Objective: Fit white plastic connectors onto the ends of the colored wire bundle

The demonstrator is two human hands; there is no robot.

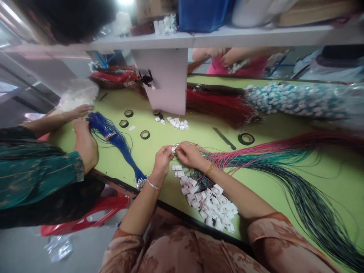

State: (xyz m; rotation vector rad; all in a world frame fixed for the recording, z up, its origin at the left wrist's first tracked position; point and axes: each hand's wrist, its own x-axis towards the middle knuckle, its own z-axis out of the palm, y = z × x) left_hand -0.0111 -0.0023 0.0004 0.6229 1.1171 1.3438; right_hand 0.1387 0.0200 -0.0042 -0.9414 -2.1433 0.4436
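A small white plastic connector [173,149] is pinched in the fingertips of my left hand [163,159]. Close beside it, my right hand [190,154] is closed, its fingertips at the connector; thin wires lead into this grip, though the fingers cover their ends. Pink, green and dark wires [236,153] stretch from beneath my right wrist across the table to the right. Below my hands lies a pile of white connectors [216,206] with wires attached, a few of them [178,170] nearest my left hand.
Black tape rolls [246,139], a flat dark blade [224,138] and loose white connectors [178,123] lie on the green table [159,182]. At left, a co-worker's hands [82,117] are at a blue wire bundle [116,142]. A shelf [256,38] and its upright panel [167,79] stand ahead.
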